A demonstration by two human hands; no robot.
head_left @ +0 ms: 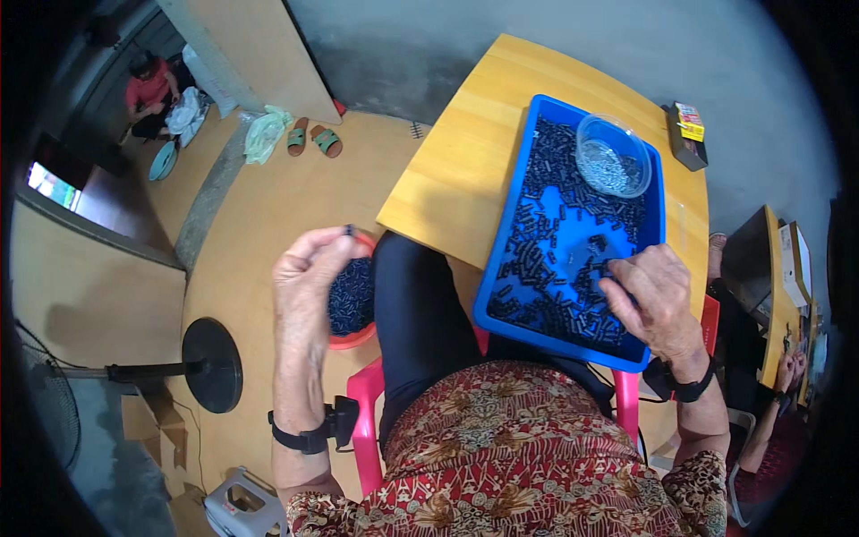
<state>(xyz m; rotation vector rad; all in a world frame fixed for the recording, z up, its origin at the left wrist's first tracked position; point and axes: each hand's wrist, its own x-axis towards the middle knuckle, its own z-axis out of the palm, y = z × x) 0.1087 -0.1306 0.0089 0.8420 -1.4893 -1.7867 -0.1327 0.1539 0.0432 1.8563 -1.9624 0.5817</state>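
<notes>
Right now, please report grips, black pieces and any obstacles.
Left grip pinching a small black piece. Right grip curled over blue tray, contact unclear. Black pieces scattered there; clear tub takes far right corner.

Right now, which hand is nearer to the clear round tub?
Right. The right hand is over the blue tray, below the clear round tub in the picture; the left hand is well off to the tub's left, near the red bucket.

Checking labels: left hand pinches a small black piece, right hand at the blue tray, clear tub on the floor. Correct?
No: the head view shows the clear tub inside the blue tray, not on the floor. The left hand pinches a small black piece, and the right hand is at the tray.
</notes>
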